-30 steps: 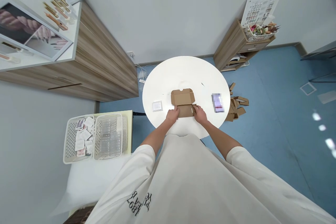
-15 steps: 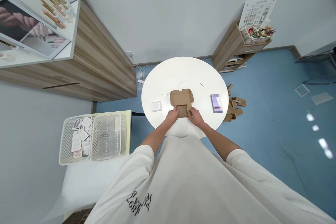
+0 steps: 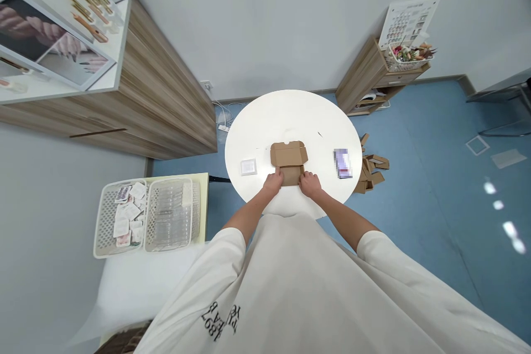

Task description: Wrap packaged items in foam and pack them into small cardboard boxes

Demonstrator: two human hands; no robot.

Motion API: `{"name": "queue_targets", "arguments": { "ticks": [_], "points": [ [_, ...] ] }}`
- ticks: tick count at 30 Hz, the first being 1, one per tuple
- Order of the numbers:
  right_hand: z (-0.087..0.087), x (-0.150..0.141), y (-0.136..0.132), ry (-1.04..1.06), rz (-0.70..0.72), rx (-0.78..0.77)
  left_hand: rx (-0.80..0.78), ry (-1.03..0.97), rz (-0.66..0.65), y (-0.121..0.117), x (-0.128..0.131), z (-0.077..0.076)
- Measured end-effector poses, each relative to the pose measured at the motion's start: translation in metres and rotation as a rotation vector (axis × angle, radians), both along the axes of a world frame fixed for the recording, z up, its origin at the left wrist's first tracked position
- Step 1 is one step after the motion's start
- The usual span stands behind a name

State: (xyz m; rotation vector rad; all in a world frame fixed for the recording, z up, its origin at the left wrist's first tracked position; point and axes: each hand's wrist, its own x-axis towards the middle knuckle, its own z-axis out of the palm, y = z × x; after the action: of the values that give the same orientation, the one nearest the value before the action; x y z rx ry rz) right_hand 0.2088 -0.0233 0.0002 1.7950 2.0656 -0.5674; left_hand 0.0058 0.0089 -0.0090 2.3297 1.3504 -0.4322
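A small brown cardboard box (image 3: 289, 155) lies on the round white table (image 3: 290, 113), its lid folded open toward the far side. At its left wall, my left hand (image 3: 273, 181) grips the edge with the fingers bent over it. My right hand (image 3: 310, 182) pinches the right wall in the same way. The bottom of the box shows between my hands, with nothing in it. Left of my hands lies a small white flat pack (image 3: 248, 167). Toward the right edge of the table is a purple item (image 3: 343, 164), blurred by pixelation.
Several cardboard boxes (image 3: 370, 171) lie on the floor right of the table. To the left, one white basket (image 3: 99, 227) holds small packs, another (image 3: 151, 221) clear plastic cases. A wooden cabinet (image 3: 166, 83) stands at left, a small shelf unit (image 3: 365, 77) behind at right.
The right side flap, which stuck inward before, now stands up along the box's right side under my right hand. My left hand has stayed at the left wall.
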Motion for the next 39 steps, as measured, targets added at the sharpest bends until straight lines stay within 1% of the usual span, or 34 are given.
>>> {"name": "queue_targets", "arguments": {
  "ticks": [3,12,16,21,24,28,33,36,37,39],
  "points": [
    [0.003,-0.007,0.0,-0.042,0.015,0.007,-0.007,-0.006,-0.01,0.0,0.0,0.001],
    [0.007,-0.021,0.002,-0.084,-0.036,-0.008,0.01,0.006,-0.027,0.0,-0.002,0.001],
    [0.007,-0.015,0.0,-0.063,-0.033,-0.033,0.023,0.0,-0.023,-0.002,-0.003,0.002],
    [0.008,-0.001,-0.003,0.023,-0.008,-0.007,0.028,-0.002,-0.038,-0.003,-0.004,0.003],
    [0.008,0.003,0.002,0.069,0.017,-0.009,0.033,-0.001,-0.035,-0.003,-0.006,0.003],
    [0.005,0.005,0.011,0.075,0.046,-0.052,0.026,-0.015,-0.021,-0.003,-0.008,0.004],
    [0.002,0.007,0.012,0.073,0.065,-0.057,0.01,-0.064,-0.001,-0.008,-0.013,0.009],
    [0.002,0.007,0.012,0.059,0.069,-0.055,0.032,-0.156,0.039,-0.015,-0.025,0.014],
    [0.002,0.007,0.012,0.054,0.075,-0.054,0.055,-0.186,0.074,-0.017,-0.032,0.015],
    [0.003,0.007,0.013,0.05,0.082,-0.053,0.101,-0.225,0.185,-0.019,-0.049,0.017]
  ]
}}
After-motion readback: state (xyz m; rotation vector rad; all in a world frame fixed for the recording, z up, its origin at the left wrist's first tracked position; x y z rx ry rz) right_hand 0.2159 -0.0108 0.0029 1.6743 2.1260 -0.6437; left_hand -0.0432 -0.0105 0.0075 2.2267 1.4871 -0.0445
